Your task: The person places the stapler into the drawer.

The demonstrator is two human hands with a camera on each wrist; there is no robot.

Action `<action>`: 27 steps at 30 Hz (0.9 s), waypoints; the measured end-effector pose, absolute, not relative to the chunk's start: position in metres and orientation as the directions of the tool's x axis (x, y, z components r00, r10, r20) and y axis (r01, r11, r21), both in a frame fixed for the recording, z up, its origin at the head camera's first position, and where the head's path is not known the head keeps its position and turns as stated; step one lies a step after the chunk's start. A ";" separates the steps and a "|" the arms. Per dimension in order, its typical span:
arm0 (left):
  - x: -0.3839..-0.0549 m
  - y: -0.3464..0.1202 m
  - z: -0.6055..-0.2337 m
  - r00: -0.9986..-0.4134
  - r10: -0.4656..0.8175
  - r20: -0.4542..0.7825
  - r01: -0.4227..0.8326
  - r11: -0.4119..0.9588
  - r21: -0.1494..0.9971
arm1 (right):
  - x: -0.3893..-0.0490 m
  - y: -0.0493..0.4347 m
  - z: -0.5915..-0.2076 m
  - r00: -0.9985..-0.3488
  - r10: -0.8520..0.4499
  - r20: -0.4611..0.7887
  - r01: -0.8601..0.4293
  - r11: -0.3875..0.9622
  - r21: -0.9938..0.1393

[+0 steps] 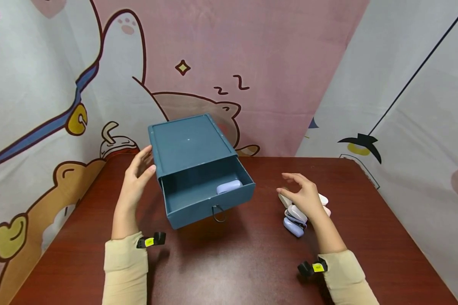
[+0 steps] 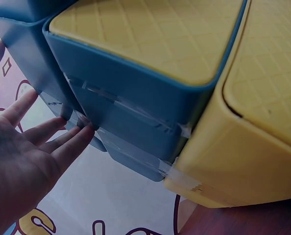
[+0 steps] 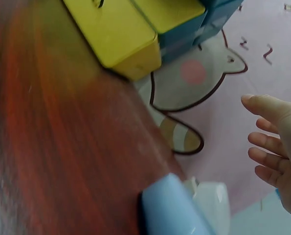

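Note:
A blue drawer box (image 1: 191, 146) stands with its ring-handled drawer (image 1: 213, 207) pulled out; one rounded lavender item (image 1: 229, 186) lies inside at the right. My left hand (image 1: 134, 184) is at the box's left side. In the left wrist view, this hand (image 2: 33, 152) has its fingers extended, fingertips at the blue wall (image 2: 121, 103) of a taped stack. My right hand (image 1: 303, 197), holding nothing visible, hovers by a cluster of small rounded white and lavender items (image 1: 293, 227), partly hiding them. Its fingers are loosely bent and apart. Their exact kind is unclear.
Wrist views show blue and yellow boxes stacked, with a yellow box (image 3: 121, 44) at the table end. The brown table (image 1: 229, 267) reaches back to a cartoon-printed cloth (image 1: 271, 63). A pale blue item (image 3: 172, 208) lies near the right wrist camera.

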State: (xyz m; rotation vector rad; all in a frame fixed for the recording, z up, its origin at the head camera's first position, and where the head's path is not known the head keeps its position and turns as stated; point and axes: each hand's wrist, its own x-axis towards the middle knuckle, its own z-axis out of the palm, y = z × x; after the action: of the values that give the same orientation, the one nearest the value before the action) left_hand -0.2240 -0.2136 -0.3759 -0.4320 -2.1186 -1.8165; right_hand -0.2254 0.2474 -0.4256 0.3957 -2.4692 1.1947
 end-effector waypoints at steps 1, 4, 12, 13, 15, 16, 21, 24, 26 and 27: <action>-0.224 -0.213 -0.376 -0.904 0.022 0.427 0.425 0.148 0.893 | -0.226 0.249 -0.429 -0.900 -0.088 0.426 -0.387 0.610 -0.691; -0.224 -0.213 -0.375 -0.905 0.020 0.426 0.424 0.143 0.894 | -0.228 0.255 -0.437 -0.924 -0.087 0.373 -0.340 0.636 -0.693; -0.223 -0.213 -0.376 -0.909 0.022 0.417 0.415 0.141 0.899 | -0.235 0.266 -0.455 -0.958 -0.104 0.268 -0.266 0.674 -0.689; -0.223 -0.213 -0.376 -0.909 0.021 0.416 0.415 0.142 0.899 | -0.236 0.267 -0.457 -0.960 -0.106 0.261 -0.262 0.679 -0.686; -0.223 -0.213 -0.376 -0.909 0.020 0.416 0.415 0.145 0.898 | -0.237 0.269 -0.460 -0.962 -0.113 0.247 -0.256 0.680 -0.687; -0.224 -0.213 -0.376 -0.909 0.018 0.416 0.414 0.147 0.898 | -0.238 0.269 -0.461 -0.963 -0.117 0.242 -0.255 0.681 -0.686; -0.224 -0.213 -0.376 -0.908 0.014 0.419 0.416 0.152 0.896 | -0.242 0.271 -0.463 -0.969 -0.140 0.206 -0.244 0.691 -0.680; -0.224 -0.213 -0.377 -0.906 0.017 0.424 0.421 0.152 0.894 | -0.243 0.270 -0.462 -0.974 -0.154 0.166 -0.226 0.700 -0.678; -0.224 -0.213 -0.377 -0.905 0.018 0.425 0.422 0.150 0.894 | -0.243 0.270 -0.462 -0.976 -0.163 0.147 -0.220 0.709 -0.670; -0.225 -0.213 -0.377 -0.905 0.019 0.424 0.422 0.149 0.894 | -0.244 0.270 -0.462 -0.976 -0.164 0.142 -0.217 0.713 -0.667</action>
State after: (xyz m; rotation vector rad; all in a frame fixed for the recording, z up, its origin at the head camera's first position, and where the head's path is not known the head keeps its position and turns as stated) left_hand -0.2246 -0.2134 -0.3772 -0.4259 -2.1189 -1.8161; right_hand -0.2436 0.2701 -0.4621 0.3164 -2.8398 1.1201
